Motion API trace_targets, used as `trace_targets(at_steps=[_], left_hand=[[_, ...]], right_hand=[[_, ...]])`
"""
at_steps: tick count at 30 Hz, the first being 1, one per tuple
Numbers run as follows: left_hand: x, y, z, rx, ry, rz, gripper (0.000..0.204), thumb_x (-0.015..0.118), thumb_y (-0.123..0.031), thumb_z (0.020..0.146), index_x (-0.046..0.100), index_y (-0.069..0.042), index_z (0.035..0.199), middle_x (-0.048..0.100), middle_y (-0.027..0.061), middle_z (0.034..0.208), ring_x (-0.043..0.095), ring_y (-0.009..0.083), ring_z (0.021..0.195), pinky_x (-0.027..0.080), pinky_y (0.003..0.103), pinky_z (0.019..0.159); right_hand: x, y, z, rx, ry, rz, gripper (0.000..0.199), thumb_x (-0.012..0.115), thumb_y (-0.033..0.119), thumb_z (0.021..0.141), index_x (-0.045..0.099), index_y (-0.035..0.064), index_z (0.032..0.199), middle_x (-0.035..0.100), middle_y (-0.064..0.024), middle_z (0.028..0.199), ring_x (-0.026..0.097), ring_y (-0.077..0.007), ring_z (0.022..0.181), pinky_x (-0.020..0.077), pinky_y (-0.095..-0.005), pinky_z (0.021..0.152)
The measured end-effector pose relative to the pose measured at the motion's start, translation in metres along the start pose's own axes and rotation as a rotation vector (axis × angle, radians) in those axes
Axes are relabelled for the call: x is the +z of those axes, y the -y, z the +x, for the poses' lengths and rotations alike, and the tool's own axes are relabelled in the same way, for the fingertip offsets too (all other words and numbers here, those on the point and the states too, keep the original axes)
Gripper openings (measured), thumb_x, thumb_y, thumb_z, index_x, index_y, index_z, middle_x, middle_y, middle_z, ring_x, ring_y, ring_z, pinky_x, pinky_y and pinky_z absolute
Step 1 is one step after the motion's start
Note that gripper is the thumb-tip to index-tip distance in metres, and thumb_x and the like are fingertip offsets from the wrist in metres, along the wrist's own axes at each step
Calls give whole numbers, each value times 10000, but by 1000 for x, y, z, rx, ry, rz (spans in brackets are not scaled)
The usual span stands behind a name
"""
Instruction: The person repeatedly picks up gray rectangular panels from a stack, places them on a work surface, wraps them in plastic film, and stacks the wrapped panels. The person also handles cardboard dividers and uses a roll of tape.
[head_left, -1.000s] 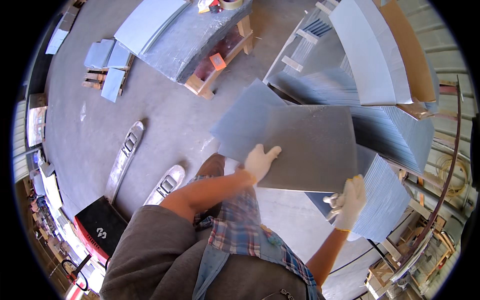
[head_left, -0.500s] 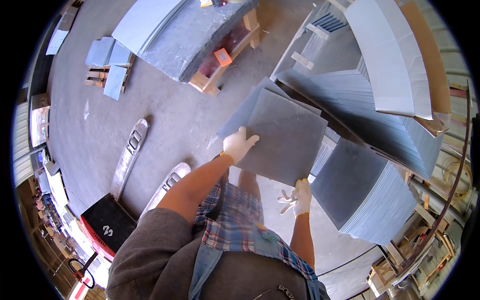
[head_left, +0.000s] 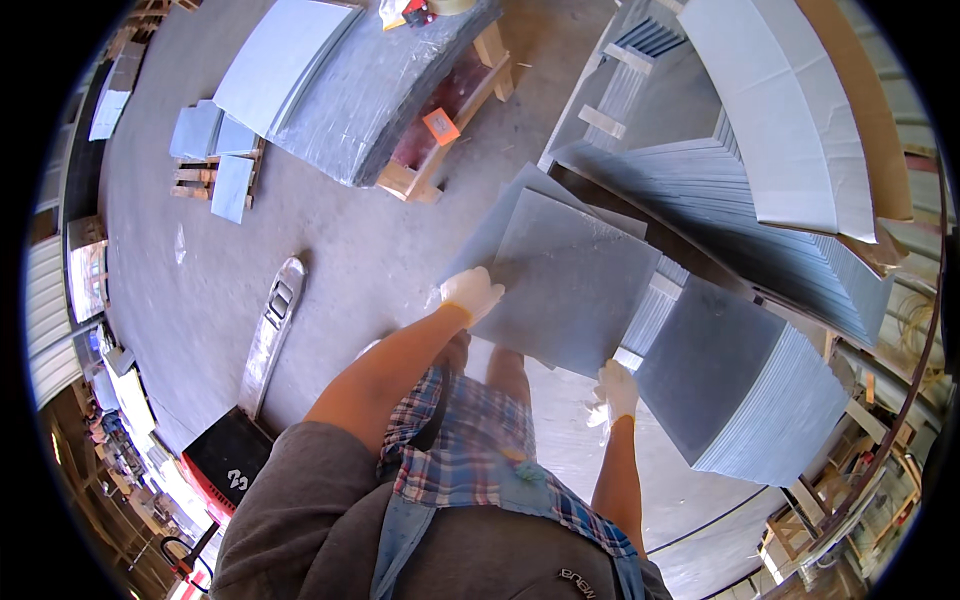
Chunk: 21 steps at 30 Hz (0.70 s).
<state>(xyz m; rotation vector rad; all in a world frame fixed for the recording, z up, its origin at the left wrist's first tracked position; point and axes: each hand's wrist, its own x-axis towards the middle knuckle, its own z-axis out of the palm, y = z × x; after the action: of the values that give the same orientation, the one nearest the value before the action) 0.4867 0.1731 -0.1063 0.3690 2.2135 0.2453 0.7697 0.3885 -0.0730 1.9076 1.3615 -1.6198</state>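
A flat, dark grey square sheet [head_left: 575, 280] lies in front of me at a slant, on top of another grey sheet [head_left: 520, 190] that shows at its far left edge. My left hand [head_left: 473, 292], in a white glove, grips the left edge with its fingers closed together. At the near right corner my right hand [head_left: 615, 392], also gloved, pinches the edge; its lower fingers are slightly blurred. To the right of that hand stands a tall stack of similar grey sheets [head_left: 710, 370], its layered edges facing right.
Beyond the stack, a long pile of grey sheets [head_left: 700, 195] sits beside a bent cardboard sheet [head_left: 790, 110]. A plastic-wrapped stack [head_left: 350, 110] on wooden supports stands far left of centre, with an orange box [head_left: 440, 126]. At left are a pallet jack fork [head_left: 272, 320] and its black-and-red body [head_left: 225, 455].
My left hand's spread thumb has drawn in against its fingers. The right hand's outstretched fingers have curled in at the sheet's corner. The view has shifted slightly; the sheet stays in much the same place.
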Motion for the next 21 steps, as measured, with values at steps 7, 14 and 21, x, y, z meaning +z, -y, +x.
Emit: trace_targets(at_steps=[7,14,21], left_hand=[[2,17,-41,-116,8,-6,551,598,-514,902,713,5,1045,708,253,1100,677,416,1038,522,509,904],[32,59,-62,-4,303,-223,578,550,-516,968,702,18,1130,718,232,1025,692,357,928,519,469,835],[57,63,-47,-330,457,-741,476,620,-414,954,640,43,1087,632,119,813,633,210,619,501,363,539]], right_hand=[[15,111,20,-369,-306,398,702,592,232,956,286,16,1550,582,-167,1193,671,-206,814,596,-343,685],[119,162,72,-688,-642,-814,589,568,235,953,371,169,1504,369,-200,1511,368,-430,1377,336,-552,1136],[243,162,29,-1323,-327,-1107,533,650,299,910,449,209,1395,451,-130,1417,400,-354,1337,303,-537,1103]])
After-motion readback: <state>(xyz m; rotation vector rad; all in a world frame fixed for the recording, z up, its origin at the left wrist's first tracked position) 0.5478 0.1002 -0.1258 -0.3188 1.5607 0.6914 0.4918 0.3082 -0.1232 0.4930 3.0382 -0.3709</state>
